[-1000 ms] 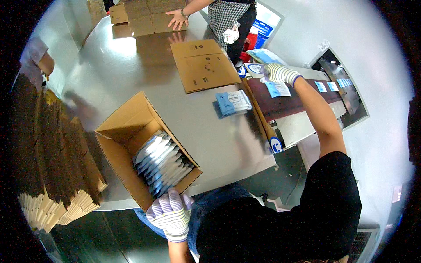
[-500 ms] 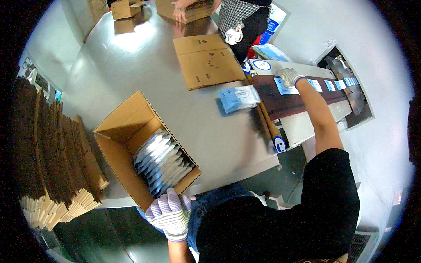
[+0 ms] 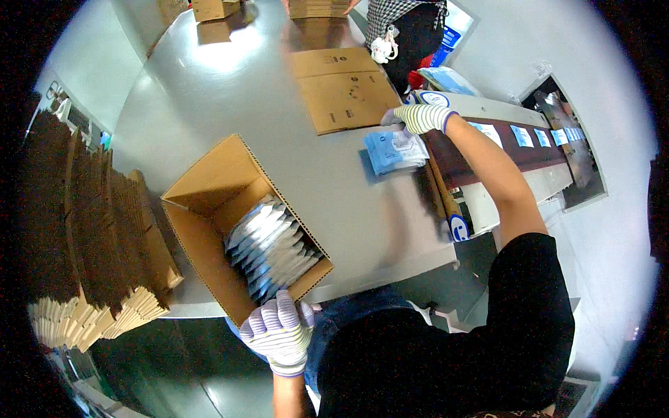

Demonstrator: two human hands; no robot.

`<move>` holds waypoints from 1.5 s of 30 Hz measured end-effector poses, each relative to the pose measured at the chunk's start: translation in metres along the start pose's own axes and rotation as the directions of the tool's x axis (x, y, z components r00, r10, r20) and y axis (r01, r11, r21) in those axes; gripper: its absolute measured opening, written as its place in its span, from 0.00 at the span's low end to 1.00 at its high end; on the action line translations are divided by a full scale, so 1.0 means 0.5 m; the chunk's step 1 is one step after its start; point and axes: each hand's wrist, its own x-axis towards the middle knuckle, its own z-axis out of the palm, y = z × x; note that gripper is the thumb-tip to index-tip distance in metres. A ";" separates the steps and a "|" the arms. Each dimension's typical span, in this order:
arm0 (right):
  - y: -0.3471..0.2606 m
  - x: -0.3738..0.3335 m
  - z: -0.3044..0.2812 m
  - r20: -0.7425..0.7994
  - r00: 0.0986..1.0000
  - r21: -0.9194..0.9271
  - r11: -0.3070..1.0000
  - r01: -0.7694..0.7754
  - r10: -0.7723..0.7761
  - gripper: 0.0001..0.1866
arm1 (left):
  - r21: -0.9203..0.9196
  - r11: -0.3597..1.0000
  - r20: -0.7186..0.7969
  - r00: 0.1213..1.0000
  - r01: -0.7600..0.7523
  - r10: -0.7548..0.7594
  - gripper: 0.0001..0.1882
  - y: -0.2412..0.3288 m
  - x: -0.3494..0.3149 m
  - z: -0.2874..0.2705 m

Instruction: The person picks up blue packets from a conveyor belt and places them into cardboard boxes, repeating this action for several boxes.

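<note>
Head view: right hand [image 3: 424, 119] outstretched

I watch from the left one of two wide fisheye cameras worn side by side on the person's head, facing steeply down and forward over the metal-topped desk [image 3: 348, 209]. Closest to my lens are the wearer's black sleeve [image 3: 523, 279] and the left hand [image 3: 279, 338], low in my view. The open cardboard carton [image 3: 205, 240] sits a little farther out, left of centre; the conveyor belt [image 3: 529, 159] lies to the right, and a co-worker's checked apron [image 3: 397, 15] is far off at the top. Straight edges bow toward my dark circular rim.
</note>
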 end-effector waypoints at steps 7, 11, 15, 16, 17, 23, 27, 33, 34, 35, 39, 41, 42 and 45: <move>-0.053 0.051 0.075 0.388 0.873 -0.374 0.916 -0.144 0.295 0.31 | 0.017 1.000 0.039 0.999 0.025 -0.026 0.14 0.003 -0.001 -0.002; -0.192 -0.033 0.192 -0.087 0.993 -0.492 0.863 -0.116 0.084 0.38 | 0.018 1.000 0.021 1.000 0.018 -0.018 0.14 -0.005 -0.005 0.000; -0.292 -0.101 0.241 0.009 0.984 -0.387 0.908 -0.160 0.177 0.44 | 0.005 1.000 0.061 0.998 0.009 -0.010 0.12 -0.002 0.008 -0.007; -0.305 -0.105 0.228 0.012 0.988 -0.385 0.912 -0.140 0.156 0.44 | 0.015 1.000 0.034 0.999 -0.007 0.006 0.11 -0.006 0.010 -0.008; -0.305 -0.116 0.215 -0.084 0.983 -0.226 0.958 -0.178 0.163 0.43 | 0.015 1.000 0.023 1.000 -0.012 0.012 0.11 -0.007 0.012 -0.008; -0.449 -0.099 0.067 -0.507 0.740 -0.164 0.893 0.420 -0.442 0.29 | -0.016 1.000 0.034 0.999 -0.008 0.008 0.13 -0.001 0.003 -0.006; -0.700 0.027 -0.065 -0.342 0.414 -0.372 0.526 0.765 -0.844 0.27 | -0.025 1.000 0.026 1.000 -0.009 0.009 0.13 -0.006 -0.015 -0.003; -0.656 0.261 0.123 -0.176 0.768 -0.611 0.680 0.405 -0.616 0.25 | -0.121 0.991 -0.001 0.999 -0.051 0.051 0.12 -0.019 0.001 -0.031; -0.664 0.258 0.125 -0.131 0.771 -0.631 0.652 0.420 -0.623 0.23 | -0.149 0.988 0.009 0.999 -0.040 0.042 0.11 -0.029 0.006 -0.034; -0.691 0.239 0.098 -0.051 0.803 -0.634 0.641 0.433 -0.593 0.24 | -0.160 0.987 -0.014 1.000 -0.016 0.014 0.12 -0.025 -0.001 -0.037; -0.713 0.091 0.068 -0.061 0.667 -0.292 0.653 0.699 -0.742 0.23 | -0.168 0.985 0.005 0.999 -0.043 0.044 0.12 -0.042 -0.019 -0.030; -0.709 -0.012 0.091 0.130 0.614 0.068 0.624 0.778 -0.779 0.28 | -0.209 0.974 -0.005 0.997 -0.082 0.083 0.12 -0.067 -0.006 -0.026; -0.719 -0.072 0.089 0.109 0.738 -0.139 0.725 0.675 -0.666 0.35 | -0.261 0.959 -0.001 0.994 -0.108 0.112 0.11 -0.077 0.002 -0.023; -0.669 -0.076 0.215 -0.206 0.695 -0.491 0.688 0.535 -0.688 0.32 | -0.409 0.892 0.018 0.975 -0.194 0.221 0.16 -0.096 0.010 -0.015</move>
